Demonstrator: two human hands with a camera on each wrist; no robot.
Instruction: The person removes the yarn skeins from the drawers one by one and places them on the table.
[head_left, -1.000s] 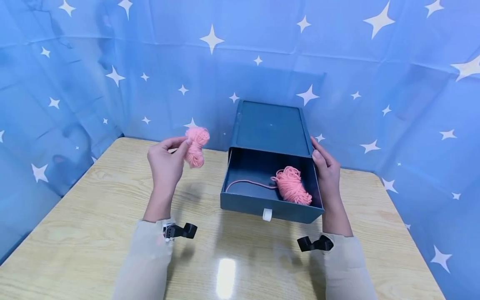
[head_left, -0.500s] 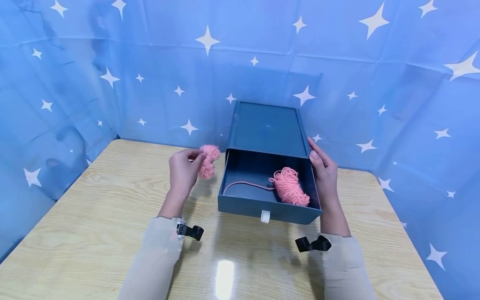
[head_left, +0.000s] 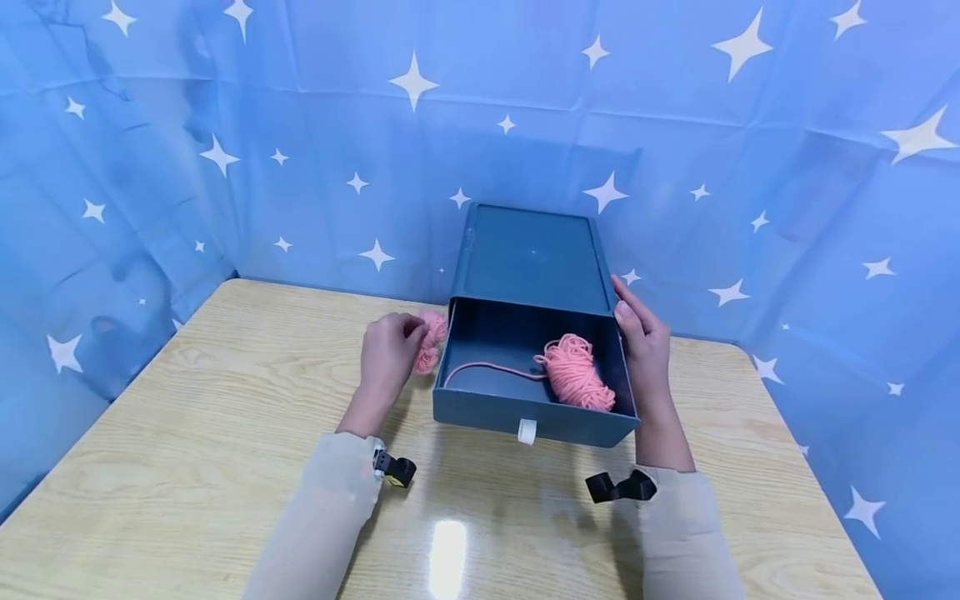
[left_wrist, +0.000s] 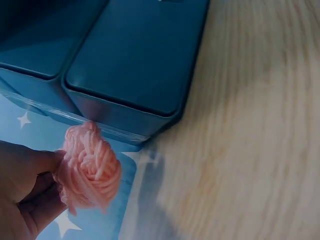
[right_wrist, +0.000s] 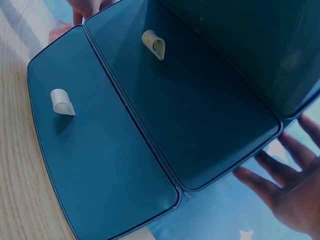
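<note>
A stacked dark teal drawer box (head_left: 536,258) stands at the back of the table, its top drawer (head_left: 480,410) pulled out toward me. Inside that drawer, on the right, lies a larger pink yarn skein (head_left: 574,375), with a loose strand trailing left. My left hand (head_left: 386,354) pinches a small pink yarn skein (left_wrist: 90,167) between thumb and fingers, low beside the box's left side. My right hand (head_left: 647,346) rests along the right side of the box, thumb near its front corner. The right wrist view shows those fingers (right_wrist: 287,175) spread and fairly straight against the side.
White pull tabs (right_wrist: 61,102) sit on the drawer fronts below. The light wooden table (head_left: 225,433) reaches a blue star-patterned cloth (head_left: 337,150) behind the box. Each sleeve carries a black wrist mount (head_left: 621,486).
My left hand has moved right and down with the small yarn skein, from out at the left to close against the box's left side. The right hand stays at the box.
</note>
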